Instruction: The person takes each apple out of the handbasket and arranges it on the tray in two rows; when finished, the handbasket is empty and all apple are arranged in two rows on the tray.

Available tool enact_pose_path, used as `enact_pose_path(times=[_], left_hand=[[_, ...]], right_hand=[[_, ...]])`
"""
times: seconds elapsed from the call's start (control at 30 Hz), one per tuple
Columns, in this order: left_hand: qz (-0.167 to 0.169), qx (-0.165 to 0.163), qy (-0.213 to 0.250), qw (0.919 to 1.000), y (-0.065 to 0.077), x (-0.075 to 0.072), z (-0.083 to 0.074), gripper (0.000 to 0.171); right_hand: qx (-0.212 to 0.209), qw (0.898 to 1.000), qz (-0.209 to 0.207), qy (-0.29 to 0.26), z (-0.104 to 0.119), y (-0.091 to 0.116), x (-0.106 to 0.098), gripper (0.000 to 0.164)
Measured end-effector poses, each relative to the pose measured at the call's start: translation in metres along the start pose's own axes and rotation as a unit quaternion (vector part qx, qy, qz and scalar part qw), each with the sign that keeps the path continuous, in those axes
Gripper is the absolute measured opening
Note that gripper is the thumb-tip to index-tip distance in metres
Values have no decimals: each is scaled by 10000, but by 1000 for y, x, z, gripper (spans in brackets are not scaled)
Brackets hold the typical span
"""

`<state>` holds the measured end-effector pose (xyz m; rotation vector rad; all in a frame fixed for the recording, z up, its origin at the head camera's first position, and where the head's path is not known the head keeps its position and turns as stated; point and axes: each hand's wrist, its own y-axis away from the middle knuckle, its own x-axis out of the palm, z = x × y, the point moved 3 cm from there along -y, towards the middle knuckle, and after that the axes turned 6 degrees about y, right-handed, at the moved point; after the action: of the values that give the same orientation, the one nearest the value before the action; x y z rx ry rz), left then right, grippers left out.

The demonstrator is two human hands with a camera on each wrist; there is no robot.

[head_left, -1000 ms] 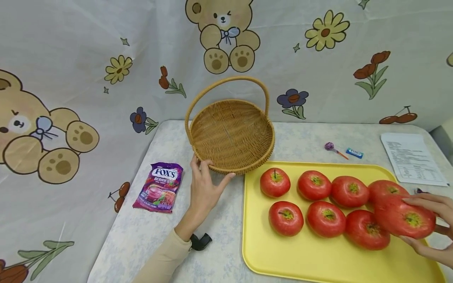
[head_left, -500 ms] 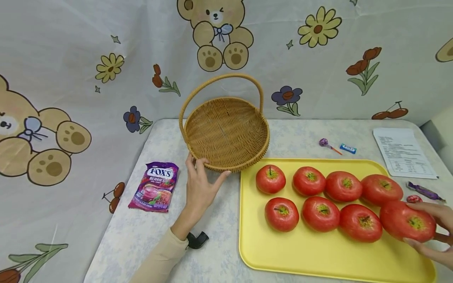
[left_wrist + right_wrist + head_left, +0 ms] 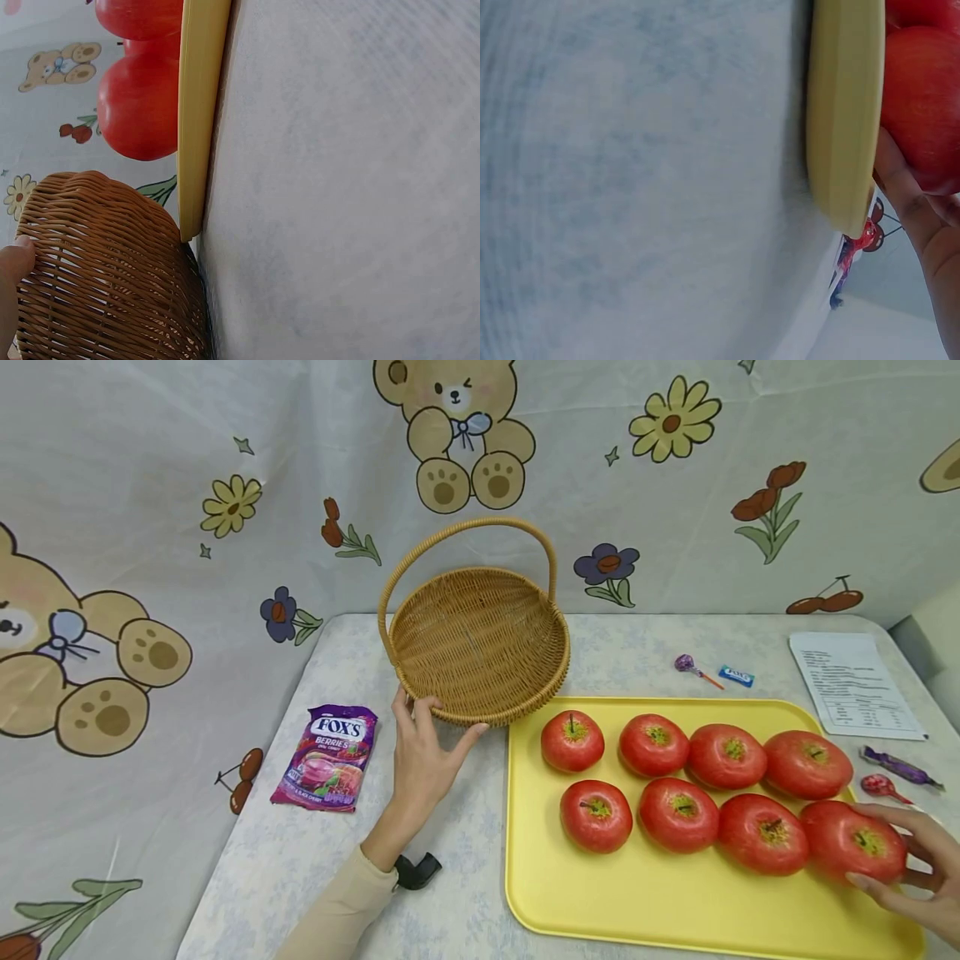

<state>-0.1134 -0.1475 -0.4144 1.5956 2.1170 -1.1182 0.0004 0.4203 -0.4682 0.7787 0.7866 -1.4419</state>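
Observation:
At the near left rim of a round wicker basket (image 3: 480, 643) with a tall handle, my left hand (image 3: 423, 764) holds on, fingertips over the edge and thumb under the front. The basket's bare woven inside shows in the head view. On the right, my right hand (image 3: 918, 860) grips a red apple (image 3: 853, 842) from its right side, fingers behind and thumb in front. That apple sits at the right end of the front row on a yellow tray (image 3: 637, 902), beside another apple (image 3: 763, 833). Several more red apples (image 3: 652, 745) fill the two rows.
A purple candy bag (image 3: 326, 758) lies left of the left hand. Behind the tray are a lollipop (image 3: 685, 663) and a small blue-wrapped candy (image 3: 737, 676). A paper sheet (image 3: 857, 683), a purple-wrapped candy (image 3: 900, 767) and a red lollipop (image 3: 877, 785) lie at the right.
My right hand has lowered the apple into line with the front row, uncovering the back-row apple and the red lollipop. The left hand stays on the basket; the head view has shifted slightly.

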Motion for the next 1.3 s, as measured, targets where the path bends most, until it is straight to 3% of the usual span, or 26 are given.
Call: enact_pose_path(times=[0.5,1.3], left_hand=[[-27,135,6,9999,0,1,-1,69],[-13,75,49,10000,0,0,-1,70]], right_hand=[[24,9977,665,113,8,-3,-4,89],[70,9960,766,461,25,-1,-6,96]])
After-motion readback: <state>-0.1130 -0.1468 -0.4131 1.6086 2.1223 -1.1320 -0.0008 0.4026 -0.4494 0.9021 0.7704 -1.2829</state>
